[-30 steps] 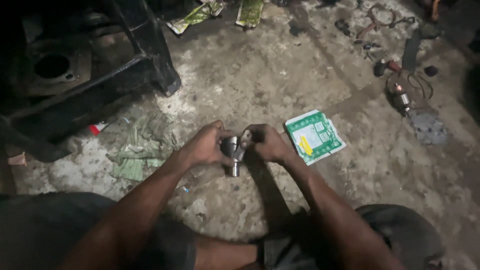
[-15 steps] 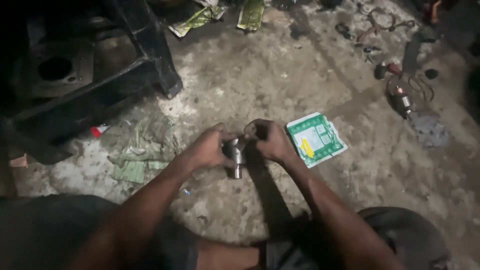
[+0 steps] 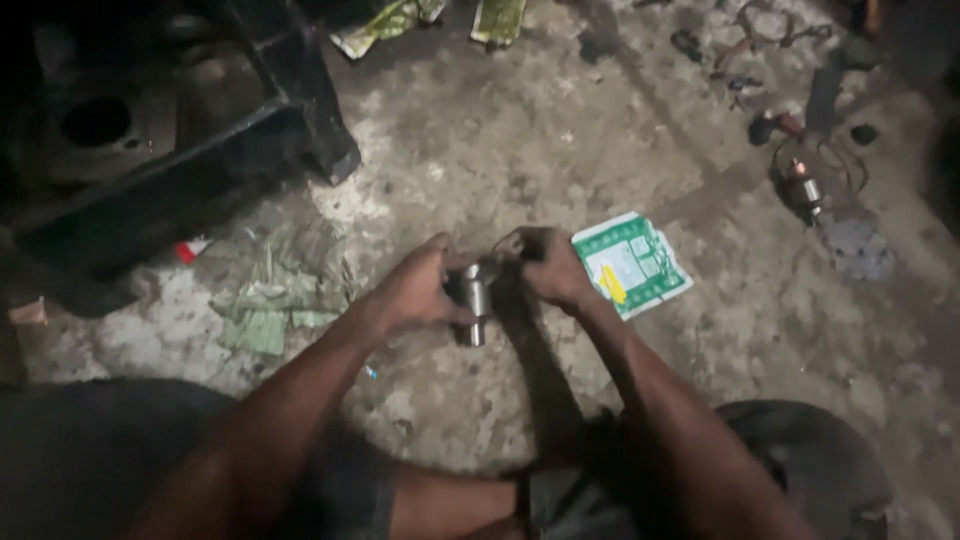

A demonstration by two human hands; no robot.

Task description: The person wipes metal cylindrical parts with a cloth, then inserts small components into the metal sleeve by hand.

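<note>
Metal cylinder (image 3: pixel 474 297), one, two hands

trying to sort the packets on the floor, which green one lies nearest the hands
The green-and-white packet lying flat just beside the right hand. The crumpled green wrappers lie farther off left, and the others sit at the top edge.

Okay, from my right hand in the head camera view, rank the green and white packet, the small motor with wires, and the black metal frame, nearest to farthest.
From the right hand:
1. Green and white packet, on the floor just beside the hand's outer side.
2. Small motor with wires, farther out, upper right.
3. Black metal frame, across the left hand, upper left.
</note>
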